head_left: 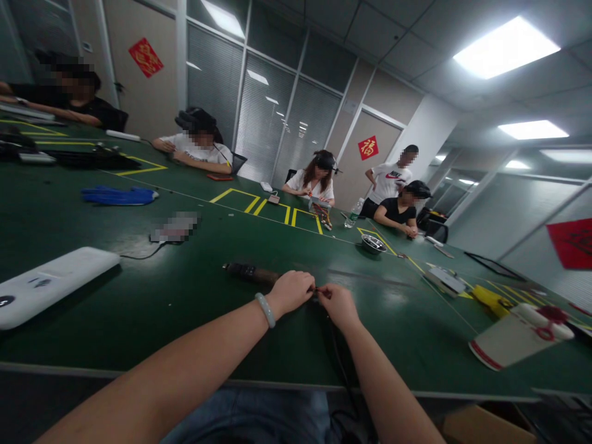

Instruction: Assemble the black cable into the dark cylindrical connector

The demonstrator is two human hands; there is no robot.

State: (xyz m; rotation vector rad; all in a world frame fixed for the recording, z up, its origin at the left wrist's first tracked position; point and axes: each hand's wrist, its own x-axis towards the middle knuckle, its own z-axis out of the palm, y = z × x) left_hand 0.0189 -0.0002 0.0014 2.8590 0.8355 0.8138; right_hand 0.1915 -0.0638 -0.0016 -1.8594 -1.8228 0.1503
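Over the near part of a dark green table point(139, 308), my two hands meet fingertip to fingertip. My left hand point(292, 291), with a pale green bangle on its wrist, is closed in a pinch. My right hand point(339, 304) is closed in a pinch too. Between them they hold something small and dark that I cannot make out. A thin black cable point(340, 364) runs from the hands toward me and over the table's near edge. Just behind my left hand lies a dark, brownish tool handle point(252, 273).
A white flat device point(46, 285) lies at the near left, blue gloves point(118, 195) farther back. A metal bowl point(372, 243), a yellow tool point(491, 298) and a white box point(513, 336) sit to the right. Several people sit or stand along the far edge.
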